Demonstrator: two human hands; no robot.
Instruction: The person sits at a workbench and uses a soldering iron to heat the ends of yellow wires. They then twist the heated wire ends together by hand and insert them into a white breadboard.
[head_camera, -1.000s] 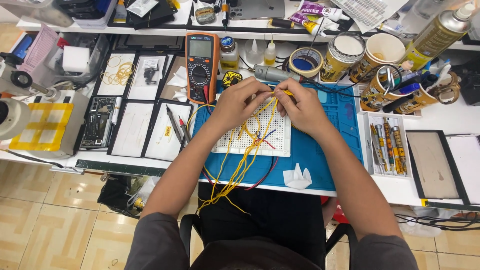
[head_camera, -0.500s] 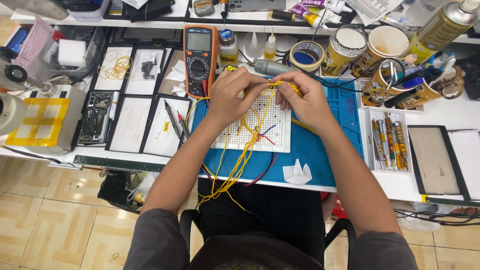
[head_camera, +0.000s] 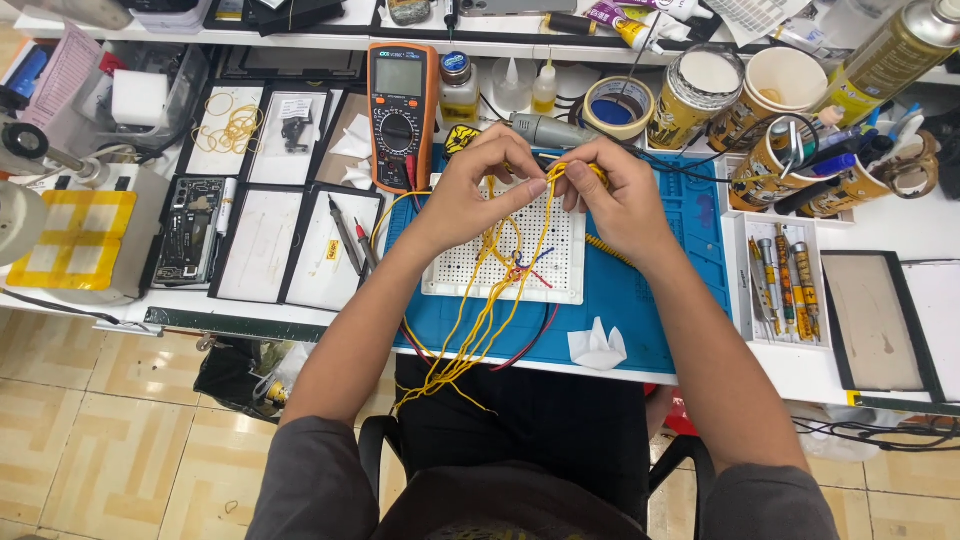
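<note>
Both hands (head_camera: 480, 195) pinching yellow wires (head_camera: 487, 305), wire ends hidden by fingers

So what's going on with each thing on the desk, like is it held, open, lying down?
Left hand: pinching yellow wires above the board.
Right hand: pinching the same wires.
Yellow wires: bunched, hanging off the desk edge.
White board: flat on the blue mat, wires plugged in.
Meter: lying flat, screen blank.
Tape roll: lying flat.
Tissue: crumpled.
</note>
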